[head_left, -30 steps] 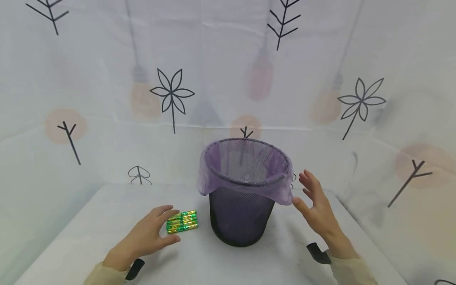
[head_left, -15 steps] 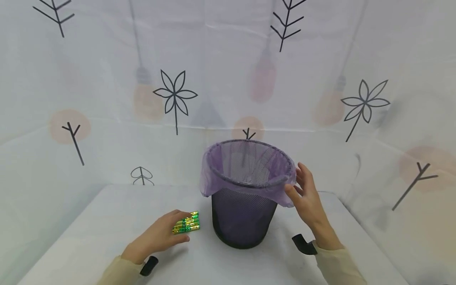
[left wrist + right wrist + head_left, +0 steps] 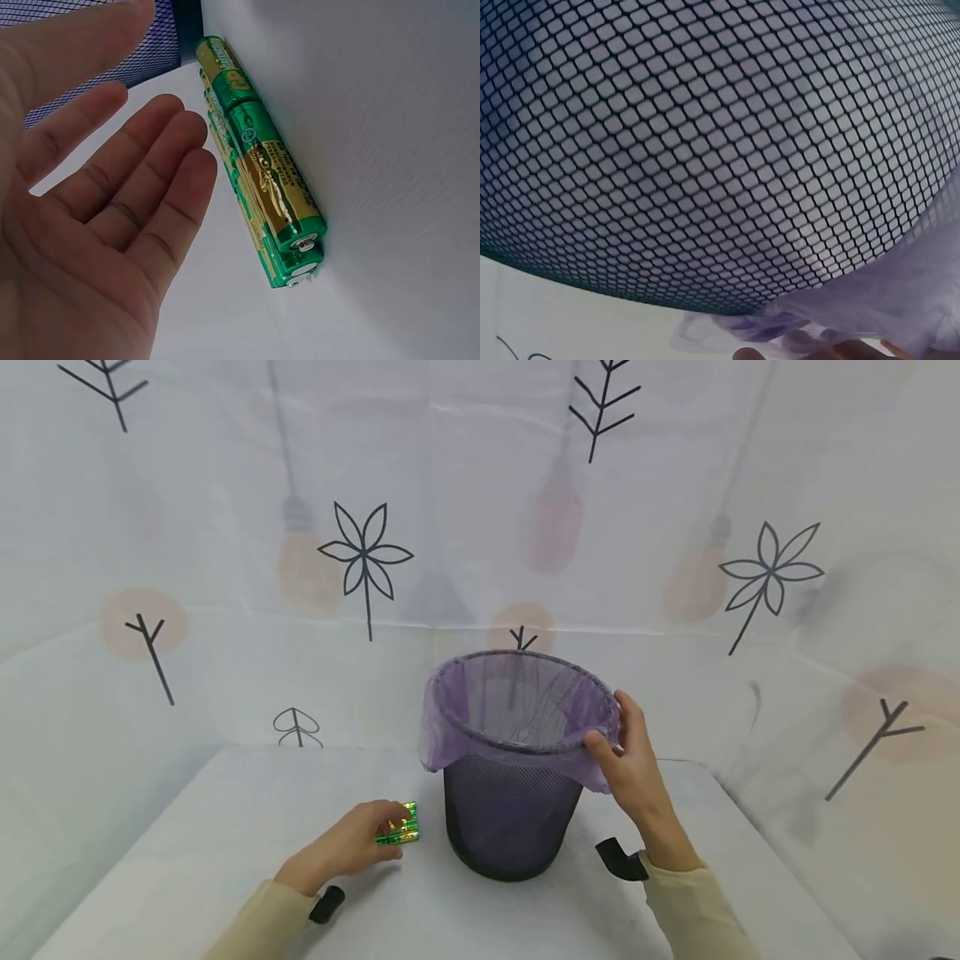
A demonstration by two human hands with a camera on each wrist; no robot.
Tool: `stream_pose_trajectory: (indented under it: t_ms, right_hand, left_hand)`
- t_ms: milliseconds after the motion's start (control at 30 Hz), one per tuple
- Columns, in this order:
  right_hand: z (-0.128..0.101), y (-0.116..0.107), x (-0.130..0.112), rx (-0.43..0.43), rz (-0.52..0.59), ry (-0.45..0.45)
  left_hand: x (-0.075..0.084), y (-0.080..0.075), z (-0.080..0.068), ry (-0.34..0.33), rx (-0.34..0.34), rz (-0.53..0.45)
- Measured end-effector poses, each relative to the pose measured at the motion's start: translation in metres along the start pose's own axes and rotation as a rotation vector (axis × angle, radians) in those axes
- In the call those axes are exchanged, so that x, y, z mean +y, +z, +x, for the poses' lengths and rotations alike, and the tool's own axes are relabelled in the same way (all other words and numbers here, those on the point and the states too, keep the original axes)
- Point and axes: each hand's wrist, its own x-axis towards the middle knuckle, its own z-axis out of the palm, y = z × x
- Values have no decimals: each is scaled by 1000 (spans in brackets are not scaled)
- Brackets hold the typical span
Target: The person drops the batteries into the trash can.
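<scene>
Green-and-gold shrink-wrapped batteries (image 3: 398, 829) lie on white table (image 3: 225, 827) beside black mesh bin (image 3: 510, 818); left hand (image 3: 348, 847), fingers spread, barely touches them, right hand (image 3: 630, 768) pinches purple liner (image 3: 517, 727)—pack may slip, liner pull loose.

— Walls?

— White cloth backdrop (image 3: 480, 485) hung behind and along both sides, creased in places. It is printed with black line drawings of branches and flowers (image 3: 365, 556), and faded orange and pink lamp and disc shapes.

— Work surface?

— A white table (image 3: 225, 827), covered, meeting the backdrop at its far edge.

— Lighting?

— Even and soft; shadows on the table are faint.
</scene>
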Motion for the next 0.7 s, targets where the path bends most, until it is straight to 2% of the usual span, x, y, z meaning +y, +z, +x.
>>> stream_pose_trajectory:
  t_ms: [300, 533, 700]
  right_hand:
    - [1, 6, 0, -10, 59, -27]
    - [1, 6, 1, -11, 58, -39]
    - [-1, 6, 0, -12, 54, -34]
  left_hand:
    - [-1, 3, 8, -2, -22, 13]
    - [0, 8, 11, 43, -26, 46]
    - [1, 11, 13, 25, -43, 59]
